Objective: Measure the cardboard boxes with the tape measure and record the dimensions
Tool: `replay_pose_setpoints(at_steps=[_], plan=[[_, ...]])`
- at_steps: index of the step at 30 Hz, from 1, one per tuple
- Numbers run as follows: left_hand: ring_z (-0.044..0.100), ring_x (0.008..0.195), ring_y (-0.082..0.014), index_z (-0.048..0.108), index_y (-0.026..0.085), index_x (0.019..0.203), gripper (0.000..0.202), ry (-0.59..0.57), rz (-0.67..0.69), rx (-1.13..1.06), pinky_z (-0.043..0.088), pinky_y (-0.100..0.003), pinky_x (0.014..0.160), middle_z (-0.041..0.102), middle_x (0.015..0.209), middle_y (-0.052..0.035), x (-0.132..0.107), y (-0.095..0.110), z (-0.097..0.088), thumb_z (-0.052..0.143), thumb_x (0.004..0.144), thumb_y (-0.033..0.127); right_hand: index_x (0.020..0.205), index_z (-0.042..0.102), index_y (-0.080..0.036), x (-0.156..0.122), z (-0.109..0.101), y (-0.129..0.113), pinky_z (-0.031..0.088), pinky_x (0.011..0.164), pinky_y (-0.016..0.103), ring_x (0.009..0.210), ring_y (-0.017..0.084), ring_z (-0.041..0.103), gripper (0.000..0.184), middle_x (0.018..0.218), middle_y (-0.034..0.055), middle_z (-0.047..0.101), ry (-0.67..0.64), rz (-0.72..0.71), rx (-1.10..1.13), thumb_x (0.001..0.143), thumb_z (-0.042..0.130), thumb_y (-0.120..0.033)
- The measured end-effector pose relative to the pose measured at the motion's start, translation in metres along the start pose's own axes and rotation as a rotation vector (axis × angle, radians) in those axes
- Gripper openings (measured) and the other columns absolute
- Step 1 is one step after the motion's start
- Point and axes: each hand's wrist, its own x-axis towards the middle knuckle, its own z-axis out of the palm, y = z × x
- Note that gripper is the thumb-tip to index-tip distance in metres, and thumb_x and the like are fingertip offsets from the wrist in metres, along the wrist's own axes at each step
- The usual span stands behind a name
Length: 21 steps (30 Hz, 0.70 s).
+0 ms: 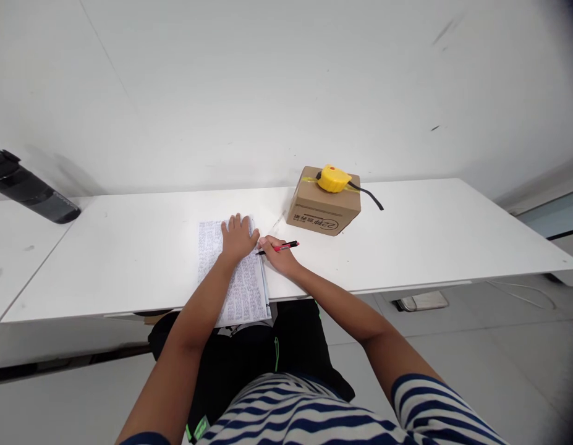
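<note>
A notebook covered in dense handwriting lies on the white desk, its lower end reaching past the front edge. My left hand rests flat on its upper part, fingers spread. At the page's right border, my right hand grips a red and black pen. The pen's tip points left at the paper; whether it touches the page I cannot tell. My left thumb is close to the fingers of my right hand.
A brown cardboard box stands behind my right hand, with a yellow tape measure and its black strap on top. At the far left is a dark bottle. A white wall rises behind the desk.
</note>
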Motion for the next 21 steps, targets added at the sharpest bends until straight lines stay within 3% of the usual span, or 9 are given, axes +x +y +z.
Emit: replay_pose_setpoints(at_steps=[9,15,21], plan=[[0.025,0.157,-0.0344,0.042,0.011,0.154,0.062,0.036,0.004,-0.046,0.016,-0.06,0.127,0.032,0.167,-0.0172,0.0007,-0.0019,0.0035,0.033,0.101,0.043,0.081,0.062,-0.022,-0.0012,-0.0015,0.0011,0.041,0.065,0.031,0.068,0.018,0.055,0.069,0.063,-0.0018,0.053,-0.03,-0.01,0.025,0.087,0.035,-0.085],[0.024,0.157,-0.0343,0.042,0.012,0.154,0.064,0.015,0.001,-0.049,0.015,-0.06,0.127,0.031,0.168,-0.0167,0.0002,-0.0016,0.0028,0.032,0.101,0.046,0.085,0.062,-0.022,-0.0014,-0.0019,0.0026,0.037,0.059,0.03,0.053,0.015,0.045,0.074,0.053,-0.0054,0.044,-0.046,-0.015,0.051,0.085,0.032,-0.089],[0.022,0.158,-0.0341,0.041,0.014,0.155,0.066,0.01,0.005,-0.044,0.014,-0.059,0.127,0.03,0.168,-0.0162,0.0014,-0.0028,0.0054,0.03,0.101,0.049,0.07,0.064,-0.022,-0.0025,-0.0021,0.0004,0.038,0.061,0.032,0.06,0.016,0.049,0.072,0.056,-0.0011,0.049,-0.02,0.013,0.072,0.084,0.038,-0.088]])
